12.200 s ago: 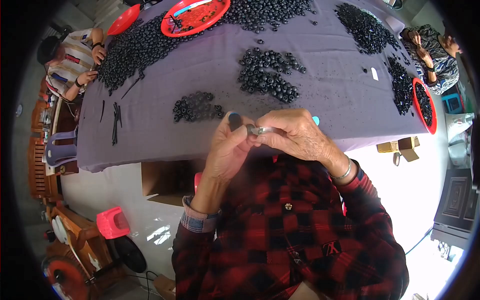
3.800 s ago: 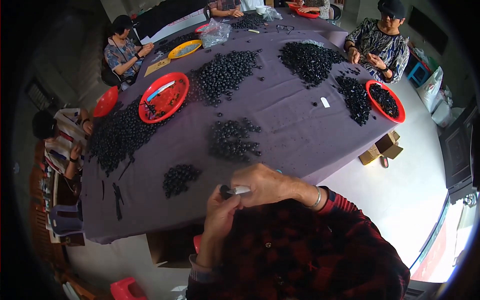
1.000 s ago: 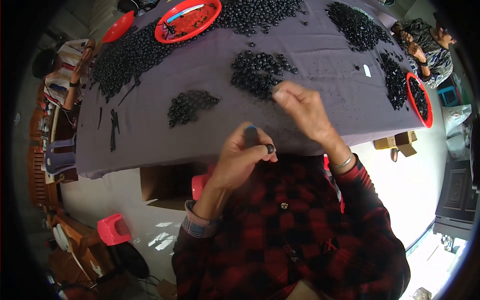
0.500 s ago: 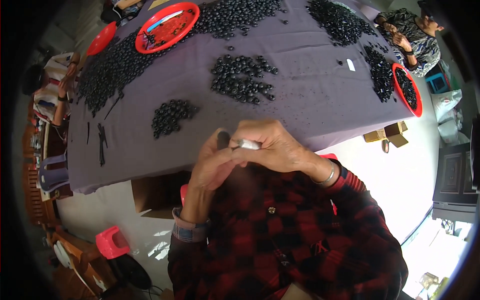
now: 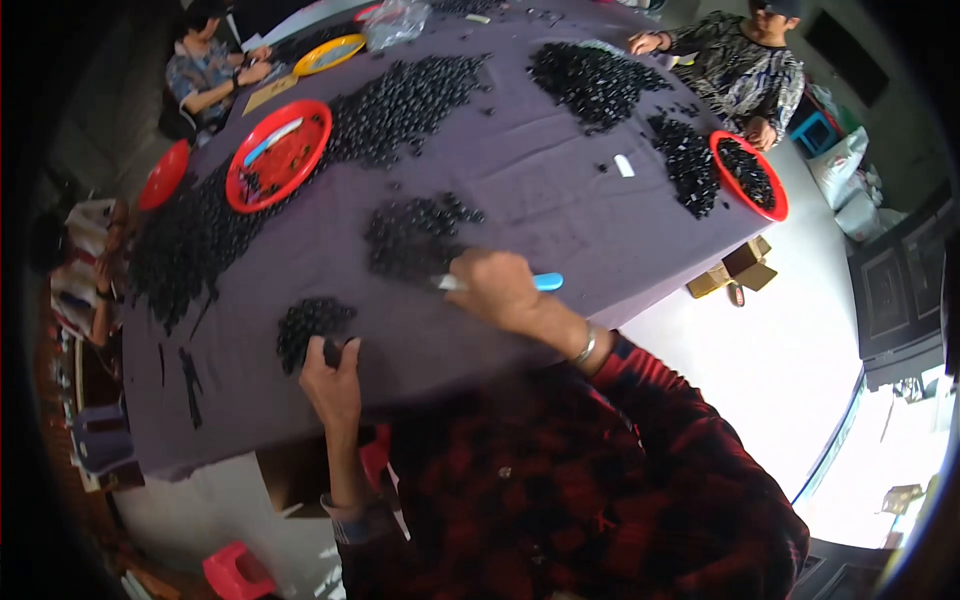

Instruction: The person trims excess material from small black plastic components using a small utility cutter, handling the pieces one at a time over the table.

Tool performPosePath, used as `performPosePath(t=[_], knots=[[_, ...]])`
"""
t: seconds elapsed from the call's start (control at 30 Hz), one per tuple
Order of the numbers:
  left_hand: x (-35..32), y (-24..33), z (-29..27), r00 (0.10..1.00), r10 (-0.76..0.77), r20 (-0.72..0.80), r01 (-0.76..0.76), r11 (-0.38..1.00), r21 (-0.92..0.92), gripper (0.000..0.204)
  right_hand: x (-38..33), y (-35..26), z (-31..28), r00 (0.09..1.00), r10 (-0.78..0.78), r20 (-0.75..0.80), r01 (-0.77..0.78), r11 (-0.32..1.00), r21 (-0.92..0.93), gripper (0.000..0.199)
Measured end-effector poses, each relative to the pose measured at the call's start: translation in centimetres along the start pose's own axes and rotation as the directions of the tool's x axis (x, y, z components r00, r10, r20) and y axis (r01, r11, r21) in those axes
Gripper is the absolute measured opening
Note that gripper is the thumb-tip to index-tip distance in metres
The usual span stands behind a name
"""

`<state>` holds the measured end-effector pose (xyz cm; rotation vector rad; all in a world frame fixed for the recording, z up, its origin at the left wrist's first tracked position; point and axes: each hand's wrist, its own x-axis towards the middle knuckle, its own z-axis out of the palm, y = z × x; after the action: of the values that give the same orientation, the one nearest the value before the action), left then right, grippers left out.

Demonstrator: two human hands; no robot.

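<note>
My left hand [image 5: 333, 378] rests on the purple-grey tablecloth [image 5: 540, 190] at the near edge of a small pile of dark round pieces [image 5: 308, 322], fingers closed on one dark piece [image 5: 330, 351]. My right hand [image 5: 495, 288] lies further right, beside a larger dark pile [image 5: 412, 232], gripping a small knife with a light blue handle [image 5: 545, 282], its pale blade pointing left. A metal bracelet [image 5: 586, 346] circles that wrist. Both sleeves are red and black plaid.
Bigger dark heaps [image 5: 400, 95] cover the far cloth. A red tray [image 5: 277, 155] sits at the left, another red tray [image 5: 748, 175] at the right edge. Other people [image 5: 740, 65] work at the far and left sides. Cardboard boxes [image 5: 740, 265] stand on the floor.
My hands were joined in front of my chest half a second ago. Now they are apart: the left went down to the small pile, the right with the knife moved toward the larger pile.
</note>
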<state>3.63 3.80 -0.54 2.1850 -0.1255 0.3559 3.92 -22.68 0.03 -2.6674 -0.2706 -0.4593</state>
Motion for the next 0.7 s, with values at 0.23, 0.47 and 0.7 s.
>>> performPosePath(t=[0.23,0.47,0.7], knots=[[0.9,-0.2,1.0,0.983,0.14,-0.119,-0.126,0.985,0.121,0.031,-0.1,-0.1,-0.2,0.999,0.014,-0.029,-0.012,0.998,0.07,0.018],[-2.5,6.0,1.9,0.93,-0.168,0.325,0.33,0.77,-0.546,0.013,-1.5,-5.0,-4.4,0.977,-0.214,0.024,0.164,0.809,0.565,0.012],[-3.6,6.3,2.6,0.852,-0.047,0.521,0.491,0.418,-0.765,0.019,-2.2,-5.8,-4.7,0.952,-0.304,0.01,0.241,0.774,0.586,0.017]])
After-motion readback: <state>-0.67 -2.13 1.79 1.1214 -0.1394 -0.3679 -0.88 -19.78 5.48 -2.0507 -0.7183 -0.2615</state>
